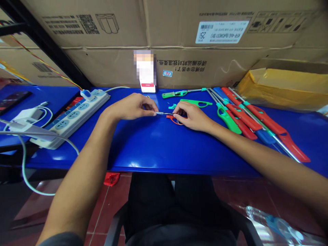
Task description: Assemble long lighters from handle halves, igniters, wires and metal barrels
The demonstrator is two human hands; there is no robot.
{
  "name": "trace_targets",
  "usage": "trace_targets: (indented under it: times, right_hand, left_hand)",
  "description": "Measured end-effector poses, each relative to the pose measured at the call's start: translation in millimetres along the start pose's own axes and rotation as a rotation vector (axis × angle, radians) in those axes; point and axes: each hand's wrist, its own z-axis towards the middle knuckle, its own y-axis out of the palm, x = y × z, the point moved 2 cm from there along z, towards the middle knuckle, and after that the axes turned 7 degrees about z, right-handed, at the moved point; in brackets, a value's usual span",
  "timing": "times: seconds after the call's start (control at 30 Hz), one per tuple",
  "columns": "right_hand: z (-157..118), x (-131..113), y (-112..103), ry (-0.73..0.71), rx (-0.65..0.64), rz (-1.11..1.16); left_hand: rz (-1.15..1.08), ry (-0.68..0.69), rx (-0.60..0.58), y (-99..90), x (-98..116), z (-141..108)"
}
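Note:
A thin metallic piece (160, 113) spans the gap between my hands above the blue table (143, 143). My left hand (137, 106) pinches its left end between thumb and fingers. Closed on the thin dark wire (169, 113) at its right is my right hand (191, 115). Just under the right fingertips lies a red lighter part (173, 119) with a loop. Behind them are a green lighter casing (196, 103) and a green lighter (174, 94) with a metal tube. Several red, green and blue long lighters (246, 118) lie in a group to the right.
A white power strip (77, 114) with cables and a white charger (28, 115) occupies the left side. A lit phone (148, 73) leans on the cardboard box (107, 65) behind. An open taped box (284, 87) stands at back right. A plastic bottle (274, 223) lies on the floor.

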Motion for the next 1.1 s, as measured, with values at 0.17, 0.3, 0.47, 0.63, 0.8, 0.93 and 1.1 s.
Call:
trace_targets:
  times: [0.17,0.3,0.47,0.63,0.8,0.93,1.1]
  right_hand:
    - [0.0,2.9,0.4,-0.036,0.008,0.023]
    - [0.4,2.2,1.4,-0.06,0.007,0.029]
    - [0.7,-1.9,3.6,-0.029,-0.002,0.033]
    - [0.9,-2.4,2.3,0.023,0.009,0.09]
    - [2.2,-1.0,-0.2,0.075,-0.019,0.144]
    - [3.7,2.6,-2.6,0.101,-0.035,0.144]
    - [3.7,6.3,-4.8,0.08,-0.05,0.177]
  left_hand:
    - [0.02,0.039,0.036,5.4,9.4,4.5]
    - [0.025,0.074,0.058,9.6,11.7,7.8]
    - [0.03,0.133,0.071,19.2,16.2,15.6]
    - [0.045,0.163,0.119,22.8,19.3,19.5]
    - [0.052,0.156,0.114,21.3,17.0,18.3]
    - [0.048,0.153,0.115,20.6,14.5,17.2]
    - [0.043,0.147,0.109,19.1,14.9,15.7]
